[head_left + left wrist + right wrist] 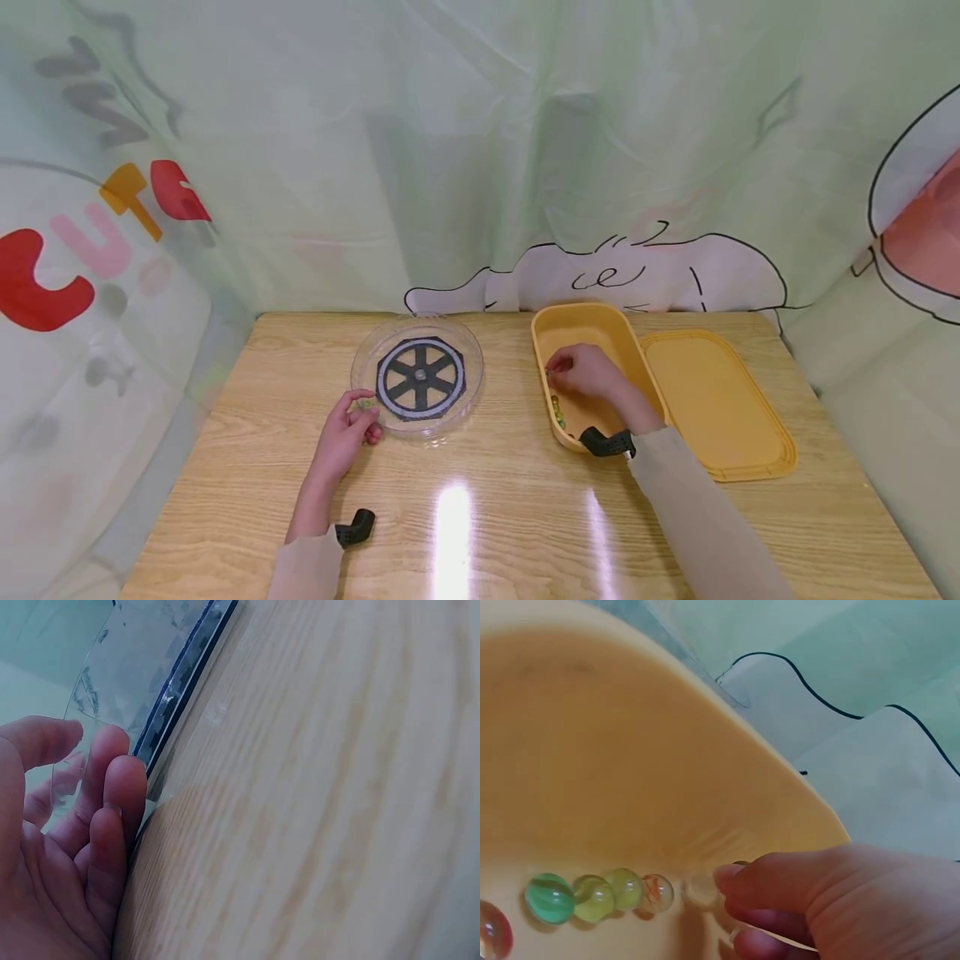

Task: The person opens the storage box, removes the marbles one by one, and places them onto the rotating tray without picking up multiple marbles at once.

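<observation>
At the dish's near left edge, my left hand (347, 433) holds the clear round dish (474, 404) by its rim. In the left wrist view the clear wall (124, 682) runs between thumb and fingers. Inside the dish lies a dark wheel-like piece (421, 377) with spokes and a pale ring. A small yellow-green spot shows between that hand's thumb and finger. My right hand (588, 372) reaches into the yellow box (583, 313), fingertips pinching a mostly hidden marble by the left wall. Alongside are a green marble (550, 898), yellowish marbles (594, 898) and an orange-streaked marble (657, 893).
To the right of the box lies a flat yellow lid (716, 408), close against it. A printed curtain (480, 167) hangs along the wooden table's (517, 517) back edge and sides. One reddish marble (493, 930) sits apart in the box.
</observation>
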`<move>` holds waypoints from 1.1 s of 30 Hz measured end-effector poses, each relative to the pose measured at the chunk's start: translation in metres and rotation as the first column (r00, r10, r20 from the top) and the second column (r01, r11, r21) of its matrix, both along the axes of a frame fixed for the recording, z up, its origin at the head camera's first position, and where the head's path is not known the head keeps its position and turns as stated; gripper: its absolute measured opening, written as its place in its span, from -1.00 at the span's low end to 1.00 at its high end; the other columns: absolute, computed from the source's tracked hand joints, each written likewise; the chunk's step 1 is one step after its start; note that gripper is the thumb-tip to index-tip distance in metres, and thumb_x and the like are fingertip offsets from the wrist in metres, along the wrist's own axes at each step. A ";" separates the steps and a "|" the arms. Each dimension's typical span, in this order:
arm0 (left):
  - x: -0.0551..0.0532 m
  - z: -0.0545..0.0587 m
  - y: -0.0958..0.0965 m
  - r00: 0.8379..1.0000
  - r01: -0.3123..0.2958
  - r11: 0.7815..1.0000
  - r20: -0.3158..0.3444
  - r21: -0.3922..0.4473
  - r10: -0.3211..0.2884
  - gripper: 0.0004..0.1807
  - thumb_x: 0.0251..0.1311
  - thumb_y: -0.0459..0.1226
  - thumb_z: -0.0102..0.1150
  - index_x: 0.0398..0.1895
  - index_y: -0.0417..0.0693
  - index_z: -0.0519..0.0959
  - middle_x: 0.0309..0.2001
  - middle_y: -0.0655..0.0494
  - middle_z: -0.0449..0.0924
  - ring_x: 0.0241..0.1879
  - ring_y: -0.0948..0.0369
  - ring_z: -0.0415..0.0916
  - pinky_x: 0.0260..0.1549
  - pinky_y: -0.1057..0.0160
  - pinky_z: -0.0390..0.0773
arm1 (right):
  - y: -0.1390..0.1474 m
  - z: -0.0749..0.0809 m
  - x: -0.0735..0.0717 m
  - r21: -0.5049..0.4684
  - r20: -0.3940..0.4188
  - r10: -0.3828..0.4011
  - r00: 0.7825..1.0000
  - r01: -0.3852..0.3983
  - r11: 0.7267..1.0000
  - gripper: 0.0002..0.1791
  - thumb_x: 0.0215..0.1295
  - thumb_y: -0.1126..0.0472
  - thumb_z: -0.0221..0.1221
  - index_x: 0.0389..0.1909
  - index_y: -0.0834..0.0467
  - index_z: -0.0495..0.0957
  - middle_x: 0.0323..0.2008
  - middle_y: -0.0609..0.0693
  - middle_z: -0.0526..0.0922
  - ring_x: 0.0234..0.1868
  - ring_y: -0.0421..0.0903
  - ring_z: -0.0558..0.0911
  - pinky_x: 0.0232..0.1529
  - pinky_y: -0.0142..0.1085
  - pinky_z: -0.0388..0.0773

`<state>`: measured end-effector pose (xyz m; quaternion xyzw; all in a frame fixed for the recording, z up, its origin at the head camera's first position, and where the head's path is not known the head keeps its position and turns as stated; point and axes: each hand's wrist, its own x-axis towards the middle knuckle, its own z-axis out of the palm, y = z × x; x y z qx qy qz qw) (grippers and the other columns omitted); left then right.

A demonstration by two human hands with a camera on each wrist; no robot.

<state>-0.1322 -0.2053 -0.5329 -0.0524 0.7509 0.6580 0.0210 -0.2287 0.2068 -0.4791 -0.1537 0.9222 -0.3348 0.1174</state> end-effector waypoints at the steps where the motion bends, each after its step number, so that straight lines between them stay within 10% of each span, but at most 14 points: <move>1: 0.000 0.000 0.000 1.000 0.000 1.000 0.004 0.002 0.000 -0.66 0.43 -0.34 0.09 0.22 -0.19 0.40 -0.52 -0.10 0.58 -0.51 0.16 0.54 -0.45 0.29 0.59 | 0.001 0.000 0.000 -0.002 -0.007 -0.010 1.000 0.010 1.000 -0.87 0.23 0.32 0.27 -0.21 0.24 0.67 -0.36 0.01 0.64 -0.33 -0.05 0.53 -0.25 -0.23 0.49; 21: 0.000 -0.002 0.001 1.000 -0.013 1.000 0.003 -0.016 0.013 -0.68 0.42 -0.37 0.09 0.18 -0.18 0.41 -0.55 -0.06 0.56 -0.53 0.18 0.53 -0.46 0.29 0.58 | -0.006 -0.003 0.007 -0.145 0.014 -0.333 0.943 0.331 0.932 -0.79 0.28 0.24 0.29 -0.17 0.30 0.66 -0.30 0.10 0.69 -0.38 -0.07 0.59 -0.35 -0.32 0.55; 33: 0.000 -0.004 0.002 1.000 -0.015 0.999 -0.004 -0.028 0.015 -0.69 0.42 -0.38 0.07 0.18 -0.17 0.40 -0.56 -0.06 0.56 -0.55 0.17 0.51 -0.46 0.30 0.58 | -0.012 0.008 0.018 -0.248 0.055 -0.390 0.919 0.391 0.886 -0.76 0.33 0.19 0.29 -0.09 0.26 0.64 -0.22 0.14 0.68 -0.35 -0.02 0.58 -0.42 -0.32 0.52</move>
